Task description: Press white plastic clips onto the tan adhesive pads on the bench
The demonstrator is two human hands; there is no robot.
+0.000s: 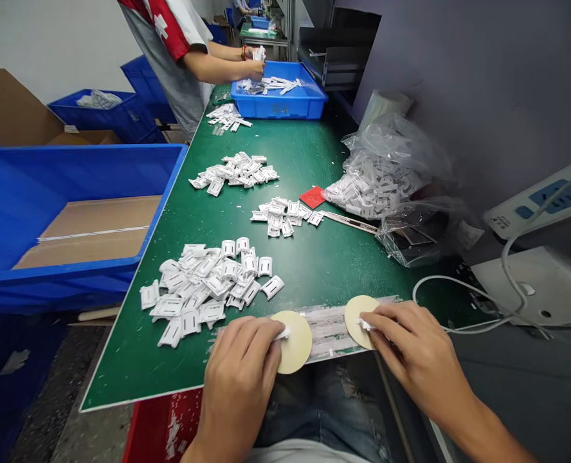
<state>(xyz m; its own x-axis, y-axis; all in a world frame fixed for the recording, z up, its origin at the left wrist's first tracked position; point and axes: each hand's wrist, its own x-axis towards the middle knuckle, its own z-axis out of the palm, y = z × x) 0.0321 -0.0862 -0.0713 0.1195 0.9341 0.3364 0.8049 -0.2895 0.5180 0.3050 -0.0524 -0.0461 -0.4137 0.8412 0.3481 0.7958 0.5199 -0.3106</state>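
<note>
At the near edge of the green table, my left hand pinches a small white piece over the left pale yellow disc. My right hand pinches another small white piece over the right yellow disc. A worn, whitish strip lies between and under the discs. Beyond my left hand spreads a large pile of white curved plastic parts. Smaller piles of white parts sit farther up the table.
Blue bins stand left and at the table's far end. A clear bag of white parts, a red square, a knife and a white cable lie right. Another person's hands hold white parts above the far bin.
</note>
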